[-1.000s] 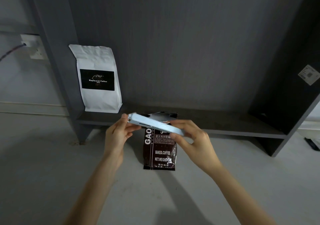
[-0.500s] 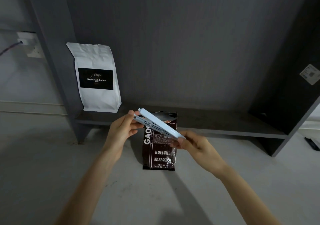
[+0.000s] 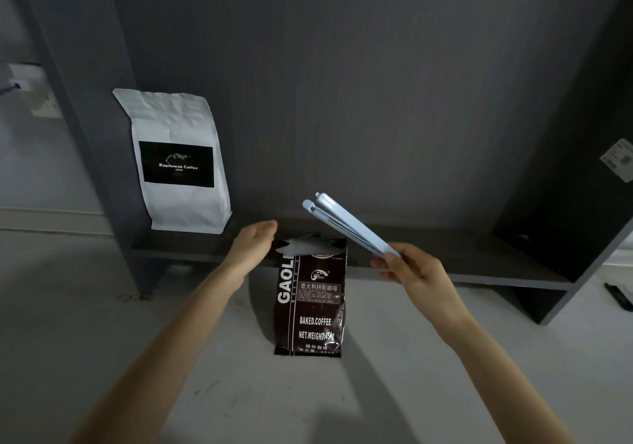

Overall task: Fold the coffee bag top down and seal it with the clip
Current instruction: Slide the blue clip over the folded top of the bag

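Note:
A dark brown coffee bag (image 3: 313, 310) stands upright on the pale floor, leaning against the front edge of a low shelf. Its top is open and shows a silvery inner lining. My left hand (image 3: 253, 241) is at the bag's top left corner, fingers by the opening; whether it grips the edge I cannot tell. My right hand (image 3: 414, 265) holds one end of a long light-blue clip (image 3: 346, 226), which points up and to the left above the bag. The clip's two arms are slightly apart at the far end.
A white coffee bag (image 3: 178, 162) with a black label stands on the dark grey shelf (image 3: 445, 258) at the left. The shelf unit's side panels rise at left and right. A wall socket (image 3: 30, 90) sits far left; a dark object (image 3: 618, 294) lies far right.
My left hand has let go of the clip and dropped to the bag's top left corner. My right hand has swung the clip up and to the right, away from the bag.

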The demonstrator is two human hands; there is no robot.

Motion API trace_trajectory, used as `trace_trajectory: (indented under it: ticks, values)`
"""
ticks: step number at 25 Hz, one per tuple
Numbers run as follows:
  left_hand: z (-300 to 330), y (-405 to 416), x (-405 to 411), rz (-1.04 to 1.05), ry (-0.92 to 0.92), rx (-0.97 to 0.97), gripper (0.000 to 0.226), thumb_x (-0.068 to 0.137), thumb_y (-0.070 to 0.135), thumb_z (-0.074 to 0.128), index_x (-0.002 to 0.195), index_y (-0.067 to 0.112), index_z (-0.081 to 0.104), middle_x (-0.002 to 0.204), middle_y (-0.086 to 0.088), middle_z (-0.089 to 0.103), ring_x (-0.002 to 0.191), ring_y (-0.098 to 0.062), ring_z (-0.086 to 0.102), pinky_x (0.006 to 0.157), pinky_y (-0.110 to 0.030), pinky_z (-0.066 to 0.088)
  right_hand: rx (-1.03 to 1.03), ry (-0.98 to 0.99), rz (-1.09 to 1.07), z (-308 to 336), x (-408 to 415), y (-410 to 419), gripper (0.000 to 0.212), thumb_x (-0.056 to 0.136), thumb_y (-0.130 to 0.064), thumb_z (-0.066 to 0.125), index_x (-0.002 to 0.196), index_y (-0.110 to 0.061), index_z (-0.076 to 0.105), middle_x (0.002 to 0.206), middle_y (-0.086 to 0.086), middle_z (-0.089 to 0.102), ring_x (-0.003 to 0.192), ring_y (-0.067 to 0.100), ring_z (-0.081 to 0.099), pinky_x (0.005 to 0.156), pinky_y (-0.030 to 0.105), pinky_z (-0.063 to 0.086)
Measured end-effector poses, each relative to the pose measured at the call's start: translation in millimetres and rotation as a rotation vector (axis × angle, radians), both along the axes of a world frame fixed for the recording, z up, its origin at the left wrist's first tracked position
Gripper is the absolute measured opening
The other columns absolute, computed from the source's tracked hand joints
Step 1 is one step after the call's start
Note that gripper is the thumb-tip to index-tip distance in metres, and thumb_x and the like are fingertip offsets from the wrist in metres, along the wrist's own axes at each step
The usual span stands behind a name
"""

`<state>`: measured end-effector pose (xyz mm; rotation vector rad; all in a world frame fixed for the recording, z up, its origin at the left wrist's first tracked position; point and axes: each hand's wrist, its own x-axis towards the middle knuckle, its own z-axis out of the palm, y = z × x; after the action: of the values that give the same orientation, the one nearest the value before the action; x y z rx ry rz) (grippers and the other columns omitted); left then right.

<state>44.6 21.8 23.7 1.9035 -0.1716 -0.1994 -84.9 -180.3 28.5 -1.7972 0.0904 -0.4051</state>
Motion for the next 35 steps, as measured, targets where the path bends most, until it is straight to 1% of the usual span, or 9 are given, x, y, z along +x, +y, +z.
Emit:
trace_trajectory:
  ticks: [4,8,11,14,17,20,25,32,35]
  values:
    - [-10.9,-14.9,-0.5,-0.037,-0.024,0.058,0.039,0.093,0.027,0.036,0.126,0.008,0.046,0.132,-0.010,0.051,0.114,-0.015,0.046,0.096,-0.028,0.032,0.013,0.034,-0.018,-9.1,0.7,-3.0,0.017,0.090,-0.010,0.045,0.093,-0.021,0.058,0.084,-0.003,0.065,0.082,0.010,0.063,0.073,0.010,0.053]
    - [-20.2,-12.7,-3.8,-0.029,-0.045,-0.006,0.039,0.090,0.018,0.046,0.128,0.011,0.043,0.134,-0.009,0.050,0.113,-0.013,0.047,0.096,-0.026,0.035,0.026,0.045,-0.049,-11.4,0.6,-3.4,0.017,0.090,-0.011,0.044,0.092,-0.021,0.057,0.082,-0.004,0.064,0.078,0.009,0.063,0.070,0.010,0.053]
    - [-23.0,-6.9,-17.7,-0.051,-0.056,-0.082,0.040,0.087,0.018,0.051,0.127,0.018,0.044,0.123,0.001,0.049,0.103,-0.005,0.046,0.089,-0.022,0.034,-0.022,0.044,-0.071,-10.7,-3.1,-2.9,0.018,0.090,-0.014,0.044,0.089,-0.028,0.056,0.081,-0.006,0.064,0.073,0.008,0.062,0.066,0.012,0.052]
    - [-28.6,-0.8,-34.6,-0.097,-0.052,-0.169,0.044,0.086,0.017,0.054,0.128,0.024,0.042,0.112,0.006,0.049,0.090,0.003,0.052,0.073,-0.008,0.042,-0.067,0.043,-0.082,-12.1,-8.2,-1.9,0.014,0.090,-0.014,0.045,0.094,-0.023,0.055,0.078,-0.007,0.064,0.063,0.002,0.061,0.058,0.004,0.047]
    - [-33.9,4.1,-44.8,-0.123,-0.056,-0.239,0.044,0.086,0.015,0.054,0.127,0.026,0.043,0.100,0.014,0.055,0.083,0.012,0.055,0.063,0.003,0.042,-0.154,0.051,-0.099,-17.2,-12.1,-0.7,0.016,0.089,-0.014,0.046,0.101,-0.021,0.055,0.088,0.003,0.066,0.068,0.005,0.060,0.058,0.000,0.044]
    - [-39.8,7.1,-52.6,-0.118,-0.069,-0.296,0.043,0.085,0.013,0.055,0.125,0.025,0.046,0.099,0.017,0.057,0.082,0.021,0.056,0.066,0.003,0.042,-0.208,0.013,-0.137,-21.0,-14.8,-0.1,0.019,0.088,-0.014,0.048,0.103,-0.023,0.056,0.098,0.011,0.065,0.073,0.007,0.061,0.061,0.001,0.045]
    - [-50.8,8.9,-60.5,-0.043,-0.086,-0.326,0.032,0.083,0.010,0.058,0.115,0.015,0.056,0.098,0.017,0.061,0.084,0.016,0.058,0.071,0.001,0.043,-0.279,0.007,-0.101,-26.1,-17.6,3.9,0.023,0.088,-0.015,0.048,0.092,-0.037,0.052,0.098,0.004,0.062,0.073,0.007,0.062,0.066,0.005,0.047]
    - [-56.7,12.6,-66.9,-0.051,-0.075,-0.321,0.022,0.083,0.012,0.057,0.105,0.013,0.059,0.094,0.013,0.064,0.079,0.014,0.061,0.068,-0.001,0.045,-0.233,0.003,-0.073,-35.0,-15.0,17.7,0.021,0.086,-0.012,0.053,0.100,-0.027,0.058,0.099,-0.002,0.062,0.089,0.015,0.060,0.065,0.003,0.044]
    - [-57.0,11.4,-69.7,-0.056,-0.065,-0.346,0.017,0.082,0.013,0.058,0.098,0.020,0.060,0.094,0.012,0.065,0.079,0.013,0.062,0.066,-0.001,0.045,-0.126,0.024,-0.108,-40.2,-13.1,26.6,0.025,0.086,-0.013,0.054,0.109,-0.020,0.057,0.085,0.005,0.059,0.071,0.026,0.057,0.058,0.011,0.046]
